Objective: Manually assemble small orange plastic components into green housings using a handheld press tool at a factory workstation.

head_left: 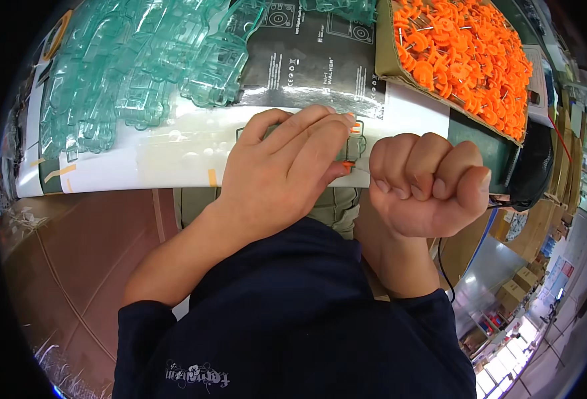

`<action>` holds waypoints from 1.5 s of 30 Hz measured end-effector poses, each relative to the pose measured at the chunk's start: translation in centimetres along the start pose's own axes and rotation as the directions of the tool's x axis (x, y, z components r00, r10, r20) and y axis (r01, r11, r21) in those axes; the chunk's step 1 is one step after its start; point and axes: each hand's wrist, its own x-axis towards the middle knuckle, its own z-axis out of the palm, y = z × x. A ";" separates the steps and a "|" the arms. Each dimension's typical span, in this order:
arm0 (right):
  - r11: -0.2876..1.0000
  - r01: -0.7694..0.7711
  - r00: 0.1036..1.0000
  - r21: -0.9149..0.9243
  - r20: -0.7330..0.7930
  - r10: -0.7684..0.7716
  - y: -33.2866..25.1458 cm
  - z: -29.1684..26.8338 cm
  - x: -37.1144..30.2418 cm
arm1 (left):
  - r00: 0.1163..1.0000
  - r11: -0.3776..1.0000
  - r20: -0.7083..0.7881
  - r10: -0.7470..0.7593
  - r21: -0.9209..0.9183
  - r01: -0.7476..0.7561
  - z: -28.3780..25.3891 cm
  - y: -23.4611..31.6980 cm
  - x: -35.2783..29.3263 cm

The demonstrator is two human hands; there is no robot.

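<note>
At the table's near edge, my left hand (287, 156) closes over a clear green plastic shell (357, 144) and covers most of it. Its thumb tip rests by a small orange part (348, 164) on the shell's near side. More orange shows by the fingertips at the shell's far side. Just to the right, my right hand (430, 183) makes a fist beside the shell, its fingers curled toward the palm. A thin, pale shape seems to run from the fist toward the orange part. What the fist holds, if anything, is hidden.
A heap of similar green shells (153, 53) covers the table's far left. At the far right stands a cardboard box (384, 43) full of orange gears on metal shafts (466, 60). A black printed sheet (306, 66) lies between them, above white paper (140, 156).
</note>
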 end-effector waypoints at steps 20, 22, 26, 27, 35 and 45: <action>0.987 -0.154 0.961 -0.049 -0.242 0.138 -3.1 0.9 2.1 | 0.995 0.994 0.098 -0.024 -0.101 0.034 -2.0 0.8 0.7; 0.572 -0.285 0.957 -0.769 -0.263 0.123 -4.0 1.3 1.5 | 0.992 0.996 0.119 -0.045 -0.067 0.053 -2.5 0.8 0.3; 0.044 -0.137 0.940 -0.990 -0.116 0.322 -2.9 1.7 -0.3 | 0.976 0.995 0.192 -0.100 0.023 0.098 -2.7 0.8 0.2; -0.021 -0.149 0.925 -0.989 -0.147 0.352 -2.9 1.6 -0.4 | 0.976 0.996 0.195 -0.093 0.018 0.091 -2.8 0.7 0.3; -0.154 -0.298 0.849 -0.942 -0.336 0.408 -4.1 0.1 -0.3 | 0.964 0.997 0.256 -0.069 -0.019 0.076 -3.4 0.2 1.1; 0.942 -0.306 0.927 -0.137 -0.268 0.262 -3.4 -0.9 0.6 | 0.984 1.000 0.180 -0.011 -0.004 0.012 -4.3 0.7 2.1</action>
